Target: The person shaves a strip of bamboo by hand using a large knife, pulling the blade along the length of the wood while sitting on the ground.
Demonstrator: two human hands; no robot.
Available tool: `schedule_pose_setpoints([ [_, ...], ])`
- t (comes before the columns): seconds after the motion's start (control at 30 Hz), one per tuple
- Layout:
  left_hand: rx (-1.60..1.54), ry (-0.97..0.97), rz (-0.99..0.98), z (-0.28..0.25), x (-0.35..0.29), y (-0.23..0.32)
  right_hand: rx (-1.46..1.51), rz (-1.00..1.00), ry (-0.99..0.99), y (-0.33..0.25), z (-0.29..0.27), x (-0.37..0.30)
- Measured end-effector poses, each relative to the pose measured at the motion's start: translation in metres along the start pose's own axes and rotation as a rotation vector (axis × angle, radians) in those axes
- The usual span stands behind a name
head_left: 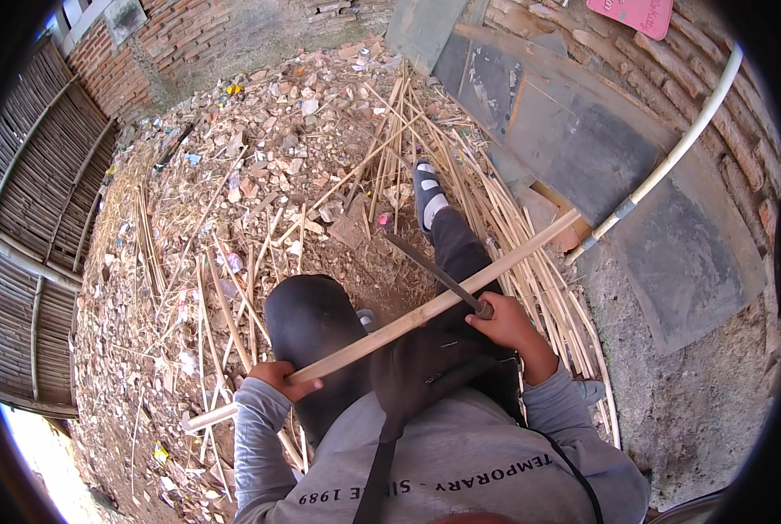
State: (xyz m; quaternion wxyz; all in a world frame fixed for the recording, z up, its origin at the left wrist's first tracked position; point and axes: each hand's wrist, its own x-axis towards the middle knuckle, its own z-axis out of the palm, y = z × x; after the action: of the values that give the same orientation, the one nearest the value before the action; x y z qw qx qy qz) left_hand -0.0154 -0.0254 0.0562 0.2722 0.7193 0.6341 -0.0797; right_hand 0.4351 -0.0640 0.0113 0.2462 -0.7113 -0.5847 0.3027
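Note:
A long split bamboo strip (521, 247) lies slantwise across my lap, its left end low and its right end higher and farther away. My left hand (284, 381) is closed around the strip near its left end, thumb along the top. In my right hand (505, 327) is the handle of a machete (431, 269). Its dark blade points away and to the left, crossing the strip close to my fist. Whether the edge bites into the bamboo cannot be made out.
Bamboo strips (543, 297) lie piled along my right leg, with more sticks (220, 306) at the left. Rubble (259, 166) covers the ground. Dark boards (574, 131) and a pale pole (678, 148) lean at the right brick wall. A bamboo screen (37, 175) stands left.

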Motion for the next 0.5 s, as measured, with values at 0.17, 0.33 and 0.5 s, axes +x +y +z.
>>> schedule_pose_setpoints([
  [0.17,-0.009,-0.005,0.002,0.0007,0.0005,-0.0024,-0.004,-0.001,0.002,0.0000,-0.0005,-0.0004],
  [0.33,-0.001,0.001,-0.003,0.0001,0.0009,0.0009,0.003,0.016,-0.009,0.0016,-0.0004,-0.0002],
  [0.5,-0.011,0.014,0.003,0.0009,-0.0004,-0.0001,0.023,0.001,0.001,0.0013,0.0005,-0.0008],
])
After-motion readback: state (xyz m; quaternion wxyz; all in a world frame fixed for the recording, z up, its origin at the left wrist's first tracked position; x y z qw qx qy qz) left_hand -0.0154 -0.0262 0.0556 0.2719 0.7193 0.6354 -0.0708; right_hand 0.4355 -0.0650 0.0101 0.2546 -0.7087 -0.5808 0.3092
